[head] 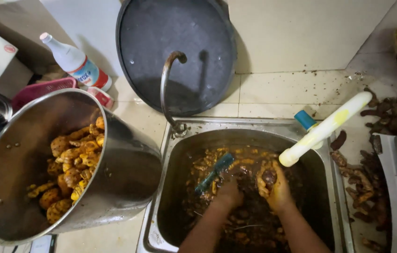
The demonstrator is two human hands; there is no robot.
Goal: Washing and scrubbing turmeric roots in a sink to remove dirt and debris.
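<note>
Both my hands are down in a steel sink (170,154) filled with muddy brown water and yellow-orange turmeric roots. My left hand (229,194) is closed around the handle of a teal scrubbing brush (213,173), which slants up to the left out of the water. My right hand (273,185), stained yellow, grips one brown root (268,177) just above the water. A large steel pot (123,173) lies tilted on the counter to the left of the sink, holding several cleaned yellow roots (71,164).
A curved tap (165,79) rises behind the sink in front of a big dark round lid (175,42). A white and yellow handle (325,129) juts over the sink's right edge. Dirty roots (390,115) lie on the right counter. A white bottle (74,63) stands at the back left.
</note>
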